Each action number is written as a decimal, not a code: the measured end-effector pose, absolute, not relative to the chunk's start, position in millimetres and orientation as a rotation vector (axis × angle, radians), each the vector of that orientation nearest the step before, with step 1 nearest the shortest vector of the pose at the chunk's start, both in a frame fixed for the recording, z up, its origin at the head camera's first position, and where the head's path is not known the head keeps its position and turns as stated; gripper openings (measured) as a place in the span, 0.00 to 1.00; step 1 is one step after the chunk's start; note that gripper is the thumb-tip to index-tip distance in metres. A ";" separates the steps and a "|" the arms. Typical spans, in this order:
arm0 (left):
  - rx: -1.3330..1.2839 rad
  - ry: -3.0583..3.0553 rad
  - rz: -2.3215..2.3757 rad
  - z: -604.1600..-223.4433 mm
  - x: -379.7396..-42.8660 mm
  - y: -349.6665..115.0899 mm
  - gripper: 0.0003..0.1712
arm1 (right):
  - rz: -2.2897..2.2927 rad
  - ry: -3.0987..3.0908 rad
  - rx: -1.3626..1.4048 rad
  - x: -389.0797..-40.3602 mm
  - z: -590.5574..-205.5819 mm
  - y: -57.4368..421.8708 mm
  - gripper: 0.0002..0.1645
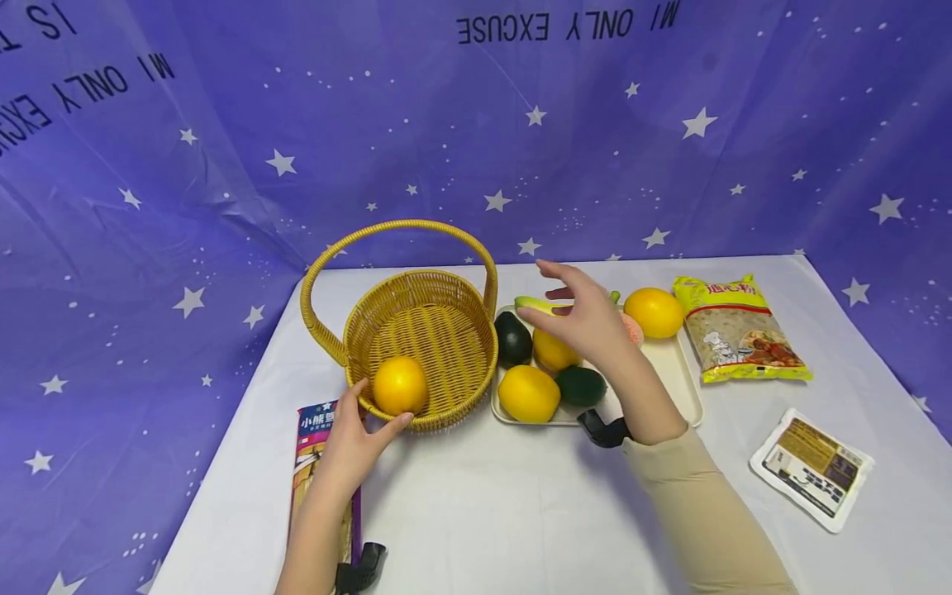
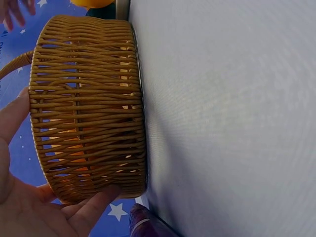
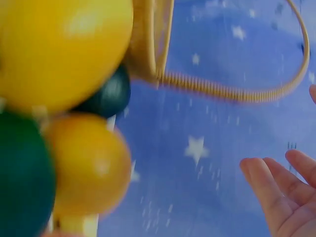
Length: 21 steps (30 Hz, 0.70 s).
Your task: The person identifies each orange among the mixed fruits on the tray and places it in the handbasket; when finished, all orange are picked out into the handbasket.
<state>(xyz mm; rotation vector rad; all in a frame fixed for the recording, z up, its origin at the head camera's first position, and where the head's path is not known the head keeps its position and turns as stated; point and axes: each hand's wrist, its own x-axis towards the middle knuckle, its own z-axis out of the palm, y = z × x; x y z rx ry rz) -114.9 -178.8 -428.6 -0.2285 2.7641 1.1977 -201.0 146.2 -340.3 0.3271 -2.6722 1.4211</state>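
Fruit (image 1: 529,395) below the right hand (image 1: 587,318) is partly covered; the right wrist view blurs it, and a pinkish round piece (image 1: 634,327) barely shows behind that hand. The right hand hovers with fingers spread, holding nothing. The left hand (image 1: 357,442) grips the near rim of a wicker basket (image 1: 476,382), its forearm hiding much of a packet (image 1: 307,426). The round basket opens upward, its arched handle (image 1: 416,225) spanning crosswise beyond the left hand; an orange (image 1: 400,385) sits inside, by that thumb. White cloth covers the counter (image 1: 476,512); starry purple fabric (image 1: 446,149) hangs beyond both hands.
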 end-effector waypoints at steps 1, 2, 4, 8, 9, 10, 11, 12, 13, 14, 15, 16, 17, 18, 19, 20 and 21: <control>-0.225 2.768 1.195 -428.7 -115.1 -179.0 0.59 | 1.436 -2.659 0.290 -202.1 -340.3 154.3 0.45; -0.222 2.772 1.189 -428.9 -115.4 -179.2 0.60 | 1.453 -2.647 0.254 -203.2 -340.6 162.6 0.45; -0.216 2.773 1.185 -429.3 -115.9 -179.6 0.60 | 1.472 -2.623 0.177 -205.7 -342.7 179.5 0.45; -0.216 2.774 1.182 -429.1 -115.9 -179.7 0.59 | 1.457 -2.605 0.024 -209.1 -348.3 210.8 0.46; -0.215 2.774 1.183 -428.9 -115.8 -179.6 0.59 | 1.458 -2.596 -0.008 -209.5 -349.8 218.0 0.46; -0.216 2.776 1.180 -428.6 -115.7 -179.5 0.59 | 1.457 -2.588 -0.038 -209.7 -351.5 225.0 0.46; -0.216 2.775 1.181 -428.4 -115.7 -179.4 0.59 | 1.457 -2.584 -0.067 -209.7 -353.4 232.0 0.47; -0.216 2.776 1.179 -428.3 -115.7 -179.3 0.59 | 1.457 -2.579 -0.098 -209.5 -355.4 238.7 0.47; -0.215 2.775 1.180 -428.1 -115.7 -179.2 0.59 | 1.450 -2.577 -0.127 -209.3 -357.9 245.2 0.48; -0.214 2.775 1.179 -428.0 -115.7 -179.2 0.59 | 1.450 -2.573 -0.155 -209.2 -360.7 251.6 0.48; -0.214 2.775 1.179 -427.8 -115.7 -179.1 0.59 | 1.452 -2.570 -0.185 -209.1 -363.8 257.6 0.48; -0.214 2.775 1.179 -427.6 -115.6 -179.0 0.60 | 1.452 -2.570 -0.216 -209.1 -367.1 263.3 0.49; -0.217 2.776 1.179 -427.4 -115.6 -178.9 0.60 | 1.441 -2.574 -0.247 -208.9 -370.2 268.6 0.50; -0.219 2.777 1.175 -427.1 -115.5 -178.7 0.60 | 1.430 -2.580 -0.279 -208.7 -373.3 273.4 0.50; -0.222 2.778 1.173 -426.9 -115.4 -178.6 0.60 | 1.419 -2.585 -0.306 -208.5 -376.4 277.9 0.51; -0.224 2.780 1.172 -426.7 -115.4 -178.4 0.59 | 1.410 -2.589 -0.329 -208.4 -379.1 282.0 0.51; -0.225 2.780 1.173 -426.5 -115.3 -178.2 0.59 | 1.401 -2.593 -0.347 -208.4 -381.7 285.8 0.51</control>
